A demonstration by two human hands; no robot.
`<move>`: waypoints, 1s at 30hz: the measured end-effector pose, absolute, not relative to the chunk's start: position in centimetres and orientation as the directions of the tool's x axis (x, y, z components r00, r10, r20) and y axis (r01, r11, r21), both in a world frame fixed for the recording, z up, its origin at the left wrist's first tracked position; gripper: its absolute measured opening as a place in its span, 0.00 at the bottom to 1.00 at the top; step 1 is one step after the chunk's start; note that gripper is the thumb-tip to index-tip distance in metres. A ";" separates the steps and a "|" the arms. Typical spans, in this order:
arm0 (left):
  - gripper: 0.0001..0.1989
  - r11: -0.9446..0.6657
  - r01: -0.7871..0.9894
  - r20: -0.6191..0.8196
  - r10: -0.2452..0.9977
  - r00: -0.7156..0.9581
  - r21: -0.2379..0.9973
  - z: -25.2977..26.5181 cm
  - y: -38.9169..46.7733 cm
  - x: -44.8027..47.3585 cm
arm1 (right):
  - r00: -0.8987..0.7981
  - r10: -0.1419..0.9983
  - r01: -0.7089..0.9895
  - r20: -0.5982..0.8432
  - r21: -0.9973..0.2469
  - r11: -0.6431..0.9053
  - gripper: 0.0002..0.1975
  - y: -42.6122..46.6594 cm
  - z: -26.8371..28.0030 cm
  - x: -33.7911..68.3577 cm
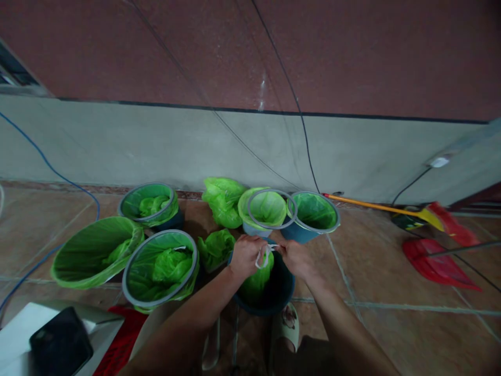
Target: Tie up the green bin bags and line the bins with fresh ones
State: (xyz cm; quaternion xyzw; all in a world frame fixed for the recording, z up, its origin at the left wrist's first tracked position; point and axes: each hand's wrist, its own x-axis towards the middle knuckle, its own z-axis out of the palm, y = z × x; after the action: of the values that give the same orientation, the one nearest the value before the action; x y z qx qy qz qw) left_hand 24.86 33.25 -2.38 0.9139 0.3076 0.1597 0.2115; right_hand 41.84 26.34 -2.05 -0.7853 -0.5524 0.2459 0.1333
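My left hand (248, 255) is closed on a white drawstring (263, 258) at the top of a green plastic bag (256, 282). My right hand (296, 256) pinches the same string at its other side. Below both hands stands a dark blue bin (279, 292), and the bag hangs partly inside it, bunched toward the left. Just beyond my hands, a loose grey ring (288, 222) leans across a bin lined in light green (270, 206) and another lined bin (316, 211). A crumpled green bag (216, 246) lies left of my left hand.
Several green-lined bins stand at left, including a grey-rimmed one (129, 282). A full green bag (224, 201) rests by the wall. A broom (371, 206) and red dustpan (434, 263) lie right. A black phone (61, 342) sits on a white box (29, 318). A blue cable (47, 159) crosses left.
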 end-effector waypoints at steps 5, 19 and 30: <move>0.11 -0.445 0.751 -0.052 0.844 0.534 0.487 -3.0 34.3 24.6 | 0.456 0.802 0.790 -0.385 -0.240 -0.564 0.11 25.9 -1.9 42.5; 0.10 0.375 0.092 -0.353 0.726 0.590 0.923 -3.5 34.1 26.6 | 0.038 0.998 0.631 -0.052 -0.773 -0.065 0.18 26.0 -1.1 42.1; 0.09 -0.173 0.246 -0.084 0.634 0.769 0.954 -3.9 33.7 26.2 | 0.117 0.964 0.456 -0.240 -0.849 -0.266 0.21 26.2 -1.7 41.3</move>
State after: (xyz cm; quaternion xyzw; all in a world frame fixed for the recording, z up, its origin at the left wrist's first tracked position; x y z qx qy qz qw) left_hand 26.22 33.69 -3.90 0.7470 0.2945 0.1695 0.5715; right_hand 41.28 26.19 -1.75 -0.6807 -0.5214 0.4122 0.3082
